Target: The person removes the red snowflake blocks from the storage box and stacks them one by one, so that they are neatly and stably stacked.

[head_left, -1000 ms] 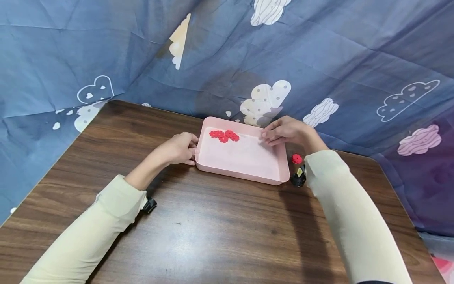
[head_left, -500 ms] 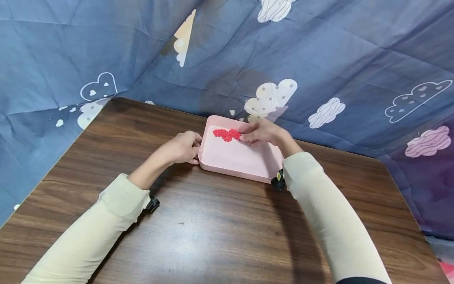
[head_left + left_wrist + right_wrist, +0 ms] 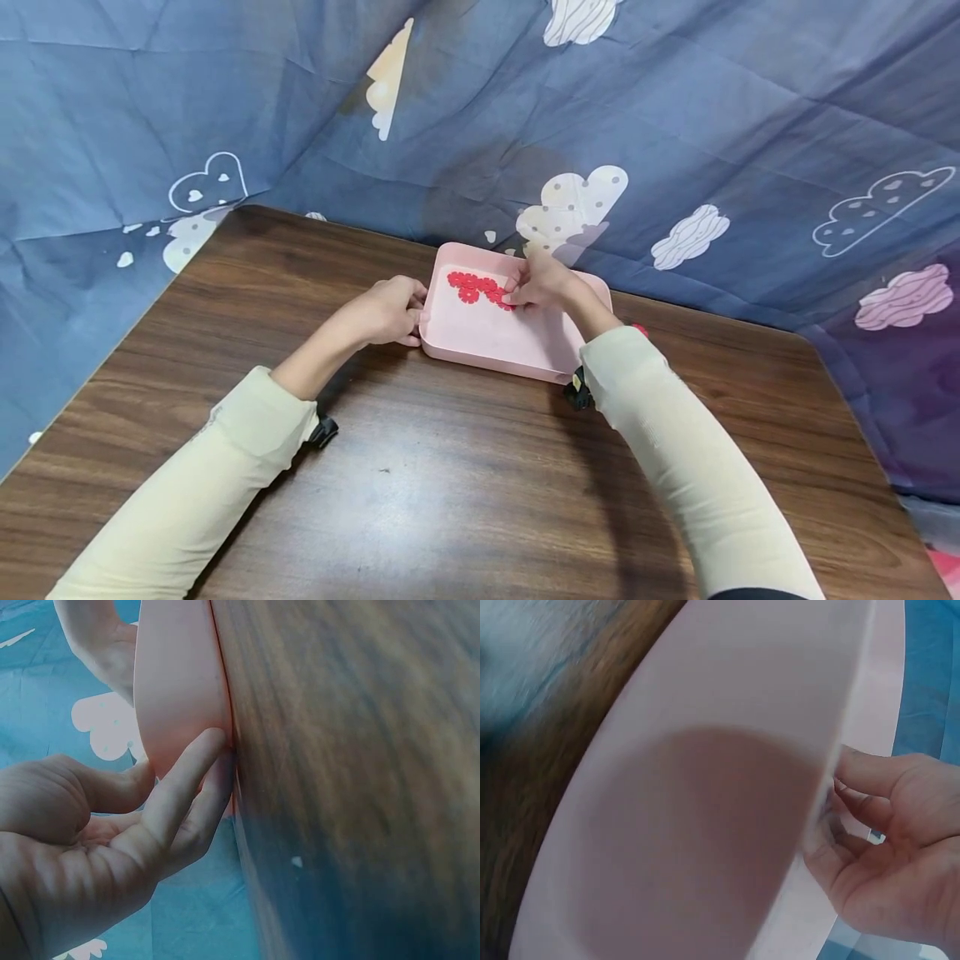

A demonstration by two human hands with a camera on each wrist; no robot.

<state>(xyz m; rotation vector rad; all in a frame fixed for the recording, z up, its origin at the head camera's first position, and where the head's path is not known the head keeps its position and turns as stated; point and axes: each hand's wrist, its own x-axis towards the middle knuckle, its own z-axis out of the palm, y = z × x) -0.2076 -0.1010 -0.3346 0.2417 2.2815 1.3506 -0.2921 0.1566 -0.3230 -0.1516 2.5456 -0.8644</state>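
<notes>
A shallow pink tray (image 3: 487, 360) lies near the back edge of the table. My left hand (image 3: 381, 312) grips its left end, thumb at the rim and fingers against the outer wall (image 3: 180, 690). Inside the tray, several red flower-shaped discs (image 3: 468, 283) form a loose cluster towards the back left. My right hand (image 3: 546, 282) reaches into the tray from the right, thumb and fingers curled at the cluster's rightmost disc (image 3: 498, 297). In the right wrist view the tray's wall (image 3: 705, 690) hides the right fingertips.
Another red disc (image 3: 640, 330) lies on the wooden table (image 3: 420, 500) right of the tray, mostly behind the right forearm. A blue cloth with cloud prints (image 3: 450, 108) hangs close behind the table's back edge.
My right hand has moved left across the tray to the red discs. The cluster has spread, its rightmost disc shifting towards me and to the right. My left hand keeps its grip.
</notes>
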